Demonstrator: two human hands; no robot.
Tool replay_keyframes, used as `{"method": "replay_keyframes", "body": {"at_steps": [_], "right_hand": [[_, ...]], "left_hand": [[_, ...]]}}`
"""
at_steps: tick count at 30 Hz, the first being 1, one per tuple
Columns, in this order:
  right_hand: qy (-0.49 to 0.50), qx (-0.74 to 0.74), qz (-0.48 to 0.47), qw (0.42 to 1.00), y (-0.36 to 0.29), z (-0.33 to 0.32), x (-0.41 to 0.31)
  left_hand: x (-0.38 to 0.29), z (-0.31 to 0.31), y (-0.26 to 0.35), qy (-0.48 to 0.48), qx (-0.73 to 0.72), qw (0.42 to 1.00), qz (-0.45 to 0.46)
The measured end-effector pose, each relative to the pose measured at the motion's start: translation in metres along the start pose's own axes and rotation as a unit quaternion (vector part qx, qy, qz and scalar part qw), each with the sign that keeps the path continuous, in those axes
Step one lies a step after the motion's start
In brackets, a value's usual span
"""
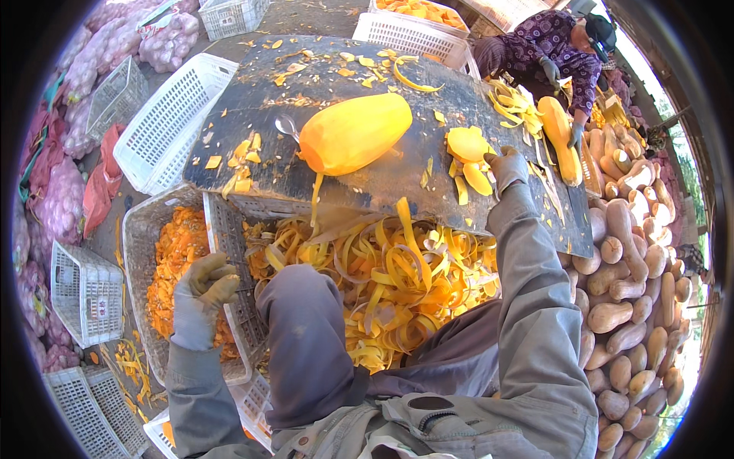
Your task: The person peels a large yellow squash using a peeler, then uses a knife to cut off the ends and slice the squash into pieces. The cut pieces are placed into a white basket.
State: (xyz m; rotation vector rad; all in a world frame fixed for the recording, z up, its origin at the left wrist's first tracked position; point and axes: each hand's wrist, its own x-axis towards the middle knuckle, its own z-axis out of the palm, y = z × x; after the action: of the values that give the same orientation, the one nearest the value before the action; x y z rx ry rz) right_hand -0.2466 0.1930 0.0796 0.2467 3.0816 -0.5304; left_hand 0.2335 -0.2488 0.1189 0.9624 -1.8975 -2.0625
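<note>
A peeled orange squash (pixel 355 135) lies on the dark worn board (pixel 264 69), with a metal spoon (pixel 286 126) at its left end and a strip of peel hanging below it. My gloved right hand (pixel 510 167) is at the board's right part, its fingertips close to some cut squash slices (pixel 469 150); whether it grips anything is unclear. My gloved left hand (pixel 207 292) hovers over a crate of orange squash pulp (pixel 175 252), fingers half curled, with nothing visible in it. Curled peels (pixel 395 269) fill the space between the board and my legs.
A co-worker (pixel 550 51) sits at the upper right, a gloved hand on a long squash (pixel 559 137). Unpeeled squashes (pixel 625 315) are piled at right. White plastic crates (pixel 172 126) and net sacks (pixel 63 201) stand at left. Another crate holds orange pieces (pixel 421 11) beyond the board.
</note>
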Motion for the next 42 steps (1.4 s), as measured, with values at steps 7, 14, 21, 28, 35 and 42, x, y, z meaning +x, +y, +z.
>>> {"method": "replay_keyframes", "body": {"at_steps": [7, 14, 21, 28, 35, 42], "right_hand": [[-0.03, -0.005, 0.034, 0.999, -0.026, 0.039, 0.033], [0.123, -0.056, -0.144, 0.98, -0.035, 0.056, -0.012], [-0.016, 0.014, -0.319, 0.948, -0.084, 0.049, -0.086], [-0.147, 0.387, -0.055, 0.909, -0.088, 0.048, -0.116], [-0.442, 0.719, -0.051, 0.533, -0.112, -0.007, -0.206], [-0.067, 0.349, -0.234, 0.905, -0.104, -0.009, -0.175]], "left_hand": [[0.028, 0.067, 0.033, -0.053, 0.004, 0.998, 0.015], [0.048, 0.091, 0.03, -0.095, -0.016, 0.995, -0.002], [0.067, 0.103, 0.022, -0.114, 0.002, 0.993, -0.005], [0.079, 0.143, 0.042, -0.142, 0.005, 0.99, -0.014], [0.09, 0.182, 0.049, -0.307, -0.139, 0.933, -0.127], [0.045, 0.142, 0.035, -0.175, -0.291, 0.94, -0.014]]}}
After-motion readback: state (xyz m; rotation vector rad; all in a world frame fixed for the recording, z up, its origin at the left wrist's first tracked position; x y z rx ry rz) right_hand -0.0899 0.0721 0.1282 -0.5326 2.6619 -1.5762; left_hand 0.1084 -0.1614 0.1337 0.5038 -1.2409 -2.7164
